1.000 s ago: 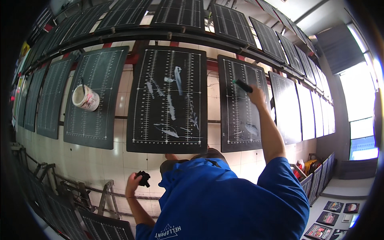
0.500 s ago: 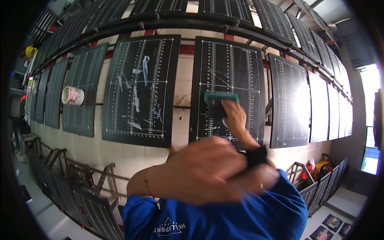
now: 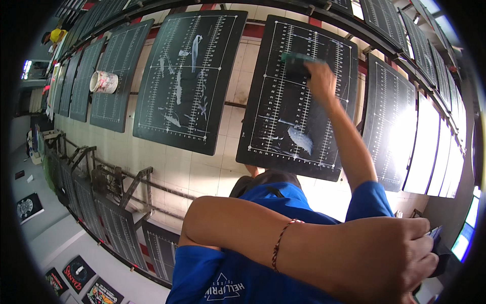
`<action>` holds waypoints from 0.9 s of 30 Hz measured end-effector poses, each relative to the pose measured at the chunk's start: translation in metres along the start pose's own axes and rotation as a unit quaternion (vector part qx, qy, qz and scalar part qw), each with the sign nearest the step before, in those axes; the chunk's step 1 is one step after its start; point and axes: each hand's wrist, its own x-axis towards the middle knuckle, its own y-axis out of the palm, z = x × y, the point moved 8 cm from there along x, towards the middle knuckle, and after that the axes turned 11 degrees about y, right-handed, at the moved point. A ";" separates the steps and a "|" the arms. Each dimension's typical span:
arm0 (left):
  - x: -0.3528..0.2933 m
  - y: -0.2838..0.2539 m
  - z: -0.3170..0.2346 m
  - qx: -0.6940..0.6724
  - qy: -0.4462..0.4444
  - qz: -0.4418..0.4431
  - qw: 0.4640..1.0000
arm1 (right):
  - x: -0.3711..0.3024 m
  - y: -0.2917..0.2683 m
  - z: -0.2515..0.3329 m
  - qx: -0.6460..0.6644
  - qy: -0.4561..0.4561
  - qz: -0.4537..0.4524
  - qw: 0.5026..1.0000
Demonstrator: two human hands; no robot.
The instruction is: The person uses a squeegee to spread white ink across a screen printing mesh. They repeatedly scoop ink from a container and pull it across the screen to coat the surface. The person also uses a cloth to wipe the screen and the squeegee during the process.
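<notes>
My right arm reaches out over a black board with white ruler markings (image 3: 324, 45). My right hand (image 3: 321, 78) is closed round a dark squeegee (image 3: 296, 68) with a green edge, which rests on the board's far half. A pale smear (image 3: 300, 140) lies on the near part of that board. My left forearm, with a braided bracelet (image 3: 278, 248), crosses in front of my chest. At the lower right my left hand (image 3: 407, 253) is curled into a fist beside something black (image 3: 444, 258); what its fingers hold is hidden.
To the left, another marked board (image 3: 162, 101) carries several pale streaks. A stained white bucket (image 3: 104, 82) stands on a board farther left. More boards run along both sides on metal rails (image 3: 172, 197). Strong glare covers the boards at the right (image 3: 428, 142).
My right hand has pushed the squeegee farther away along the board, uncovering the pale smear. My left hand has swung right, across my body. The view has tilted.
</notes>
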 end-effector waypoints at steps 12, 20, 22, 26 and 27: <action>-0.271 -0.126 0.005 0.441 -0.296 0.003 0.847 | -0.058 -0.044 -0.010 0.030 0.029 0.038 0.998; -0.410 -0.153 -0.041 0.455 -0.489 -0.255 0.699 | 0.091 0.032 0.006 -0.030 -0.168 -0.010 0.985; -0.433 -0.159 -0.049 0.464 -0.485 -0.302 0.677 | 0.111 0.033 -0.017 -0.027 -0.164 -0.020 0.986; -0.488 -0.170 -0.058 0.441 -0.499 -0.372 0.646 | 0.128 0.022 -0.095 -0.038 -0.099 -0.028 0.994; -0.504 -0.171 -0.061 0.439 -0.498 -0.385 0.641 | 0.126 0.011 -0.106 -0.050 -0.091 -0.031 0.994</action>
